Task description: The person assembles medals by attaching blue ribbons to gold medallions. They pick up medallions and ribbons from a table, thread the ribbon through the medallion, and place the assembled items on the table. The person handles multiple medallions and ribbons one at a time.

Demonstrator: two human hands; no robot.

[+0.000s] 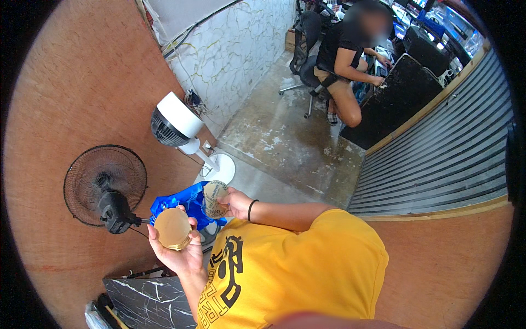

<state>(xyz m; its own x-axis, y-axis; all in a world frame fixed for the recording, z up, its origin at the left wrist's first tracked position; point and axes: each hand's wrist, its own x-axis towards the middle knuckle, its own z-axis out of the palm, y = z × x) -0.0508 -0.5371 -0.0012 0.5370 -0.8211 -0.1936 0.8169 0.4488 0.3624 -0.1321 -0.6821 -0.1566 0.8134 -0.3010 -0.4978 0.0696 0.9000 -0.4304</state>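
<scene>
My left hand [189,255] is closed round a flat, round gold-coloured piece [173,228], its smooth face up and its edge looking layered. I cannot tell whether it is a lid or a tin. Just to the right, my right hand [236,204], a dark band on its wrist, pinches a round beige disc [215,198] with a dark pattern along its rim. The disc is tilted and apart from the gold piece. Behind both hands is a shiny blue wrapping or bag [186,202], partly hidden by them; what supports it cannot be made out.
A black caged fan [104,183] stands at left, beside a white-and-black pedestal fan [178,120] by the wall. A dark marbled surface [145,301] lies at lower left. Another person [342,60] sits on an office chair at a desk, far right. Corrugated metal panel [438,148] at right.
</scene>
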